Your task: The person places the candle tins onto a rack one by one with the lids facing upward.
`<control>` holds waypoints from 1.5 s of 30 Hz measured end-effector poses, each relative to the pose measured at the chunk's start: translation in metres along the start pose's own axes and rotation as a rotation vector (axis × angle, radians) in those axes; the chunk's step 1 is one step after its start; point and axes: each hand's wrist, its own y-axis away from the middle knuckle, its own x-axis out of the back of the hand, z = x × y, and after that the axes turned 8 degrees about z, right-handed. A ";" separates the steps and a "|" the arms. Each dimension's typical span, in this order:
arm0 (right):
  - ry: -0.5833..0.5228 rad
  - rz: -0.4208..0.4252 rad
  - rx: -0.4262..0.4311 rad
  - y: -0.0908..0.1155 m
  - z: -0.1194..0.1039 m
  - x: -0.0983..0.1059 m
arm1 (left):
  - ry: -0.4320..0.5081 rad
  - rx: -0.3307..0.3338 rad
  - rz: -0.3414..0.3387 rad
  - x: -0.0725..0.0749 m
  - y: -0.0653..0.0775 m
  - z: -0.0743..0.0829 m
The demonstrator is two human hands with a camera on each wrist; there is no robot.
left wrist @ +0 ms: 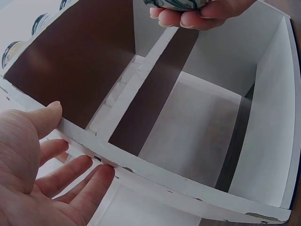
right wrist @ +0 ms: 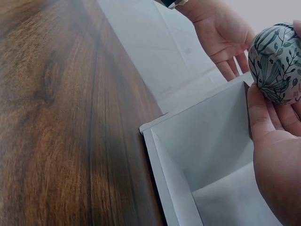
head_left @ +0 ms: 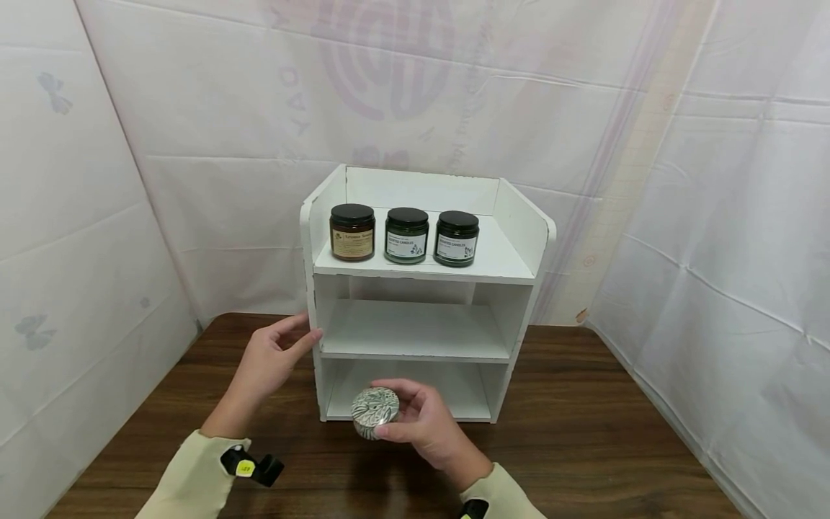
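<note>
My right hand [head_left: 428, 425] holds a small round tin [head_left: 375, 407] in front of the shelf's lowest compartment. The thumb is on its near side and the fingers are behind it. A green leaf pattern covers the tin's pale lid and, in the right wrist view, the rounded side of the tin [right wrist: 276, 66]. At the left side panel of the white shelf unit [head_left: 415, 326] is my left hand [head_left: 267, 360]. In the left wrist view, the left hand [left wrist: 28, 155] has its thumb by the panel's front edge and loosely spread fingers along the outer side.
On the top shelf stand a brown candle jar [head_left: 353, 244], a green candle jar [head_left: 406, 245] and another green candle jar [head_left: 457, 247], all with black lids. The unit stands on a dark wooden table [head_left: 583, 432]. White sheeting [head_left: 227, 202] hangs behind and at both sides.
</note>
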 end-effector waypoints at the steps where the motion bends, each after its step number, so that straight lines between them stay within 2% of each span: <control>1: 0.002 0.000 0.003 0.000 0.000 0.000 | -0.001 -0.001 0.000 0.000 0.000 0.000; 16: 0.005 0.015 0.042 0.004 -0.013 0.007 | -0.006 0.007 -0.007 0.000 0.000 0.000; 33: 0.019 0.046 0.137 0.006 -0.026 0.019 | 0.000 0.027 -0.016 0.001 0.000 0.000; 41: 0.017 0.070 0.111 0.009 -0.037 0.024 | 0.000 0.022 -0.018 0.001 0.000 0.002; 45: 0.038 0.072 0.133 0.010 -0.043 0.026 | 0.003 0.022 -0.018 0.002 0.000 0.002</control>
